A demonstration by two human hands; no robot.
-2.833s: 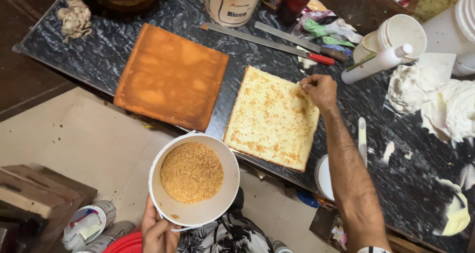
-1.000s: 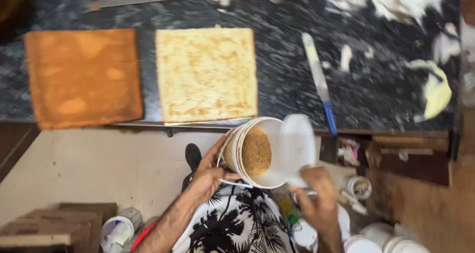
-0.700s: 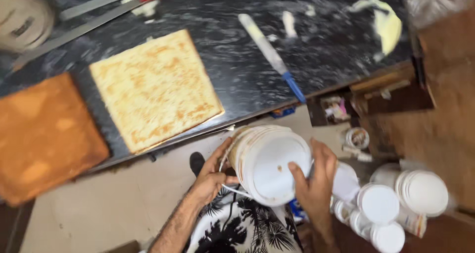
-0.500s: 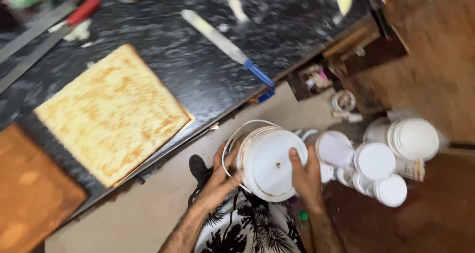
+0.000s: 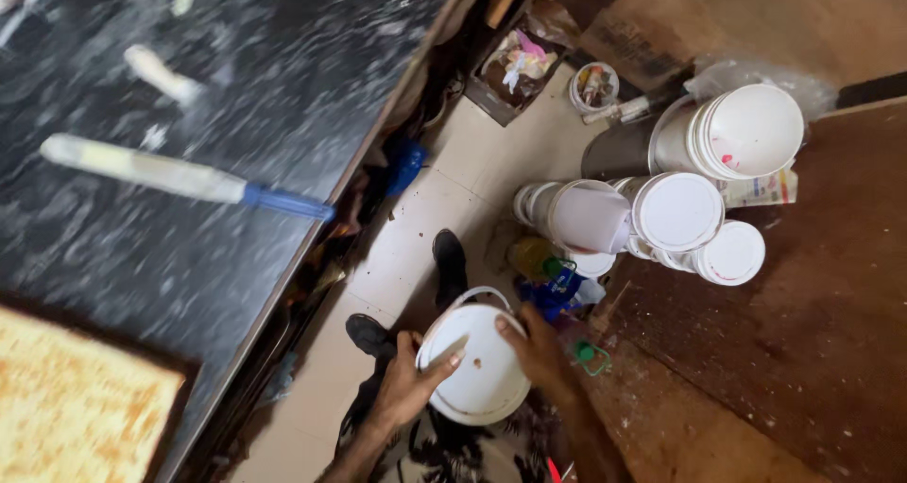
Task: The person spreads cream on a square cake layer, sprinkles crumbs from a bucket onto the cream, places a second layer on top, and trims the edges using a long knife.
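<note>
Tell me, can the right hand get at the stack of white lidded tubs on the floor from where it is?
Probably yes. The right hand rests on the white bucket's lid; the white tubs stand just beyond it, with only small bottles on the floor between.

A dark marbled countertop (image 5: 189, 115) fills the left, a pale sponge sheet (image 5: 76, 407) on it. Below lies a cream tiled floor (image 5: 416, 228); to the right, worn brown boards (image 5: 784, 351).
</note>
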